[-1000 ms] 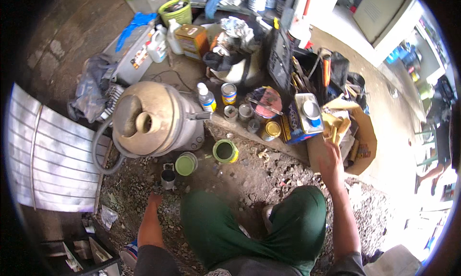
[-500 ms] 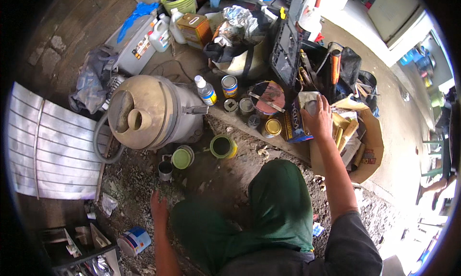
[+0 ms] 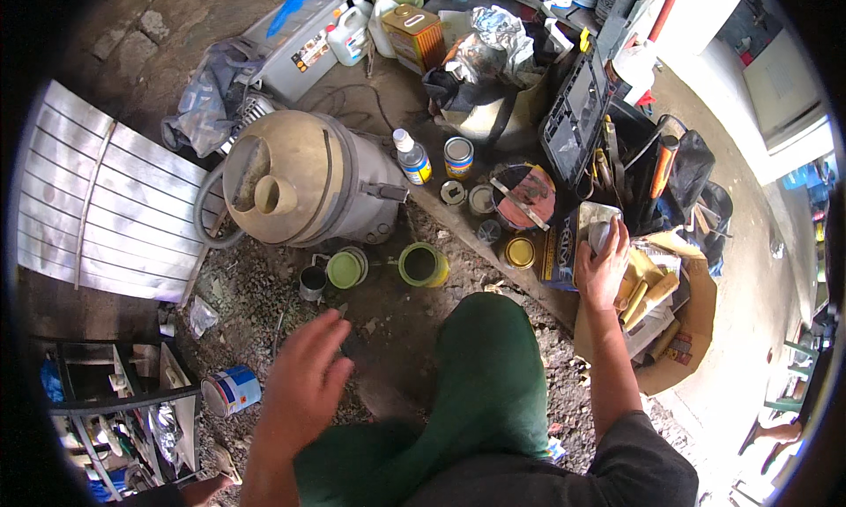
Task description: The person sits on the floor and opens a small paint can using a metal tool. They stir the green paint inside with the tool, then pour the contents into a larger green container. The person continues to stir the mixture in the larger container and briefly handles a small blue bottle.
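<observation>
My right hand (image 3: 603, 269) reaches to the open top of a dark blue and yellow box (image 3: 558, 253). Its fingers curl round a pale, rounded thing (image 3: 600, 234), partly hidden by them. Over the gravel, my left hand (image 3: 307, 375) holds nothing, its fingers apart and slightly blurred. Beyond it stand a small metal mug (image 3: 312, 282), a can with a pale green top (image 3: 345, 269) and a yellow-green container (image 3: 423, 265) with dark contents. A gold-lidded can (image 3: 520, 253) stands left of the box.
A dusty shop vacuum (image 3: 300, 176) stands at left centre. Behind it are a grey storage bin (image 3: 300, 53) and jugs. An open toolbox (image 3: 573, 110) and a carton of brushes and rollers (image 3: 696, 317) lie right. A blue-white can (image 3: 231, 391) lies near left.
My left hand has risen and come forward, its fingers spreading. My right hand stays at the box with the pale thing. The whole view has shifted.
</observation>
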`<action>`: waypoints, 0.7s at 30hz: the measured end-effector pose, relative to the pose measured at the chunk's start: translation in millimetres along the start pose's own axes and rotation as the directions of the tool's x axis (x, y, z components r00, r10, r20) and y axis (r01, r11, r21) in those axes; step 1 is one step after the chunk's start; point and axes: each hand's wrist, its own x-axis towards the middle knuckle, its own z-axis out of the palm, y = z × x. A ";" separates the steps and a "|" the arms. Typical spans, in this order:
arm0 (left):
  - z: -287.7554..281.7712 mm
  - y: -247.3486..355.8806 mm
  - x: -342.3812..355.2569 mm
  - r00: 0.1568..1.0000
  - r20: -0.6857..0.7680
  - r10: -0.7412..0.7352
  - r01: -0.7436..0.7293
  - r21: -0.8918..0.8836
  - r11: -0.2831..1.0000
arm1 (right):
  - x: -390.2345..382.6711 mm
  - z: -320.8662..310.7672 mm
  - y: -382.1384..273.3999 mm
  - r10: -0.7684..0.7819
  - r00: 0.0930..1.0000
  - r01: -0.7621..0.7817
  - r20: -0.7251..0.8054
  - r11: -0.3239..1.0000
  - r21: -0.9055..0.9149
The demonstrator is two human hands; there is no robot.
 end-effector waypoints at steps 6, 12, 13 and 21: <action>10.8 48.2 -23.1 0.912 0.393 0.117 -0.080 -0.108 0.991 | 3.7 -2.9 -6.1 0.060 0.997 -0.058 -0.041 0.997 0.053; 40.7 75.0 -3.3 0.758 0.442 0.480 -0.542 0.018 0.840 | 7.2 -27.8 -27.2 0.055 0.991 -0.023 -0.125 0.968 0.250; 40.9 76.2 -0.2 0.744 0.433 0.509 -0.573 0.020 0.819 | 11.5 -38.9 -46.4 -0.040 0.997 0.055 -0.064 0.969 0.239; 78.8 52.2 17.4 0.598 0.451 0.662 -0.742 0.000 0.670 | 17.6 46.2 -74.5 -0.383 0.619 0.528 0.685 0.849 -0.003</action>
